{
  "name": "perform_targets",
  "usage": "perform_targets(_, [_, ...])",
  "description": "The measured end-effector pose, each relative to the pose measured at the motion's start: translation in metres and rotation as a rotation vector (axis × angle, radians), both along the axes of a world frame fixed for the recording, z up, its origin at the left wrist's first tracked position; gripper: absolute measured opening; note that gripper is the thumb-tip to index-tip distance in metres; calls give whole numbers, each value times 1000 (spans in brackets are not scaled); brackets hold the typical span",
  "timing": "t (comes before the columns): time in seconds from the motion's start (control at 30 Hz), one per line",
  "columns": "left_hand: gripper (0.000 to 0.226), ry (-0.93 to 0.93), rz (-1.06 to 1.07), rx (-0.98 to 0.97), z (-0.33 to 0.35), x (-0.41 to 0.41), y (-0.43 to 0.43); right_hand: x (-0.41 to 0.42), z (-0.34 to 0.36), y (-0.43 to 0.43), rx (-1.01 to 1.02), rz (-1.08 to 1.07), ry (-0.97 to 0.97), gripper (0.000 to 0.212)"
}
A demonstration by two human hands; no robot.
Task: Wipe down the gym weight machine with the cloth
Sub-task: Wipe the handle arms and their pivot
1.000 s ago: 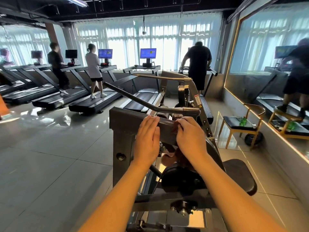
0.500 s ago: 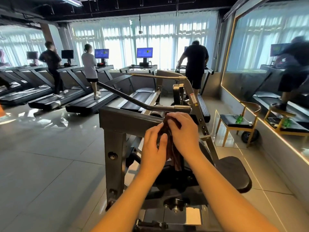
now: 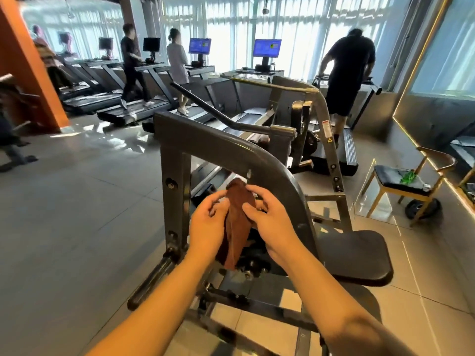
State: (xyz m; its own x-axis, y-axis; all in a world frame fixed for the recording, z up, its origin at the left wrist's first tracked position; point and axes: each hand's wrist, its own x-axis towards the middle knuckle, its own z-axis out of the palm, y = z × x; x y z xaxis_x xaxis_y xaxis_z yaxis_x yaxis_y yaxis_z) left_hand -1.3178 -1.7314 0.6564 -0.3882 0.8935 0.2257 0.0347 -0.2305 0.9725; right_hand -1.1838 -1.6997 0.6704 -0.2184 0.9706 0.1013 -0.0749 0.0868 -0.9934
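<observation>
Bright backlit windows (image 3: 295, 34) glare; floor (image 3: 77, 201) reflects; edges seem warped, blurred.

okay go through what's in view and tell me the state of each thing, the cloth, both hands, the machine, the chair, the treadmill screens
Brown cloth: bunched, hanging between both hands, off the frame.
Left hand: gripping the cloth.
Right hand: pinching the cloth.
Weight machine: unoccupied, seat pad bare.
Chair: green item on seat.
Treadmill screens: lit.

Crumpled brown cloth (image 3: 237, 222) before grey machine frame (image 3: 272, 163)
</observation>
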Motion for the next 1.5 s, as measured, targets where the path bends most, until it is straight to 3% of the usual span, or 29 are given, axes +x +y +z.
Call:
perform_targets(0.17, [24, 65, 123, -100, -23, -14, -4, 13, -5, 4, -41, -74, 19, 25])
perform_targets(0.43, [45, 32, -96, -122, -16, -2, -10, -1, -6, 2, 37, 89, 13, 23])
perform_targets(0.6, [20, -88, -14, -93, -19, -11, -2, 0, -9, 7, -32, -38, 28, 29])
perform_targets(0.73, [26, -224, -58, -99, -12, -11, 3, -7, -13, 5, -71, 136, -116, 38])
perform_targets(0.87, [23, -198, -76, -60, 8, -4, 13, -18, -5, 8, 118, 128, -100, 52])
perform_targets(0.97, [17, -92, -91, 10, 23, -4, 22, -20, 12, 10, 299, 22, -180, 51])
perform_targets(1.13, [16, 224, -32, 244, 54, -3, 37, -18, 55, 23, 559, -364, -383, 34])
perform_targets(1.37, [16, 66, -29, 247, 94, -24, 65, -22, 95, 46, 605, -636, -304, 25])
perform_targets(1.4, [13, 129, 7, 261, 91, -31, 68, -21, 99, 51, 598, -669, -295, 26])
perform_targets(1.5, [21, 589, 158, 334, 75, -50, 84, -29, 103, 66, 587, -636, -433, 29])
